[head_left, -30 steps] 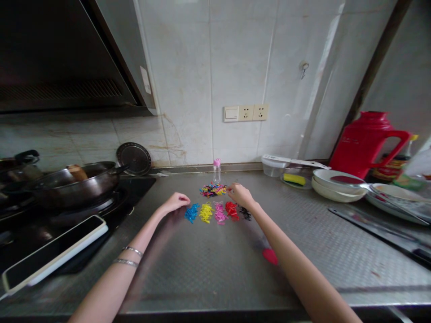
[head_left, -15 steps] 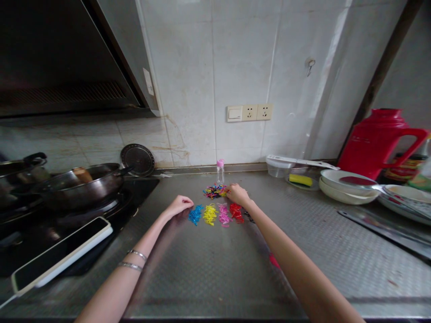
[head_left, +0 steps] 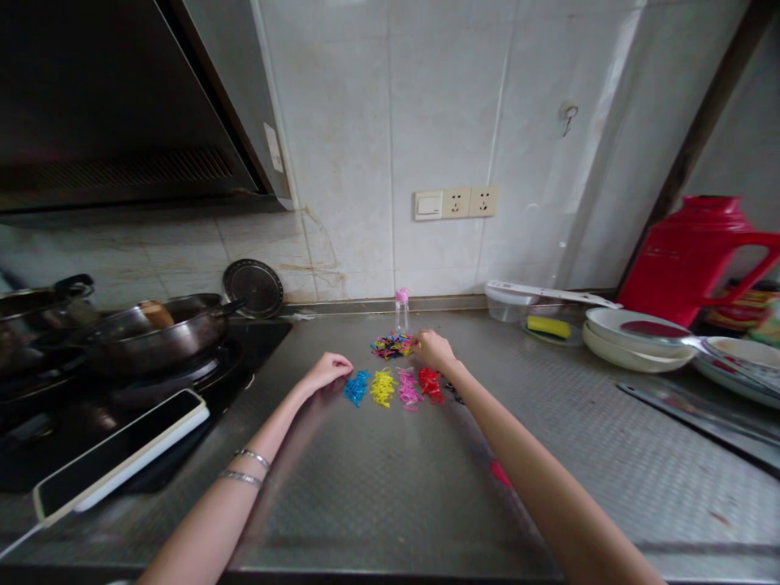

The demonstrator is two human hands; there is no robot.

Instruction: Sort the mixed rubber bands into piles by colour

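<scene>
A mixed heap of tiny coloured rubber bands (head_left: 392, 345) lies on the metal counter. My right hand (head_left: 434, 349) is at the heap's right edge, fingers pinched together; whatever is between the fingertips is too small to tell. Nearer to me is a row of sorted piles: blue bands (head_left: 356, 388), yellow bands (head_left: 383, 387), pink bands (head_left: 408, 388), red bands (head_left: 431, 385), and dark bands (head_left: 452, 391) partly behind my right wrist. Just left of the blue pile rests my left hand (head_left: 327, 371), its fingers curled closed and their contents hidden. Behind the heap stands a small clear bottle with a pink top (head_left: 401, 310).
On the left are a stove with a steel pan (head_left: 188, 337) and a phone (head_left: 122, 455). Stacked bowls (head_left: 634, 351), a yellow sponge (head_left: 548, 327), a clear container (head_left: 510, 305), a knife (head_left: 695, 418) and a red thermos (head_left: 688, 260) occupy the right side.
The whole view has shifted slightly, so everything appears a little farther right. Both hands keep nearly the same places beside the heap and the blue pile.
</scene>
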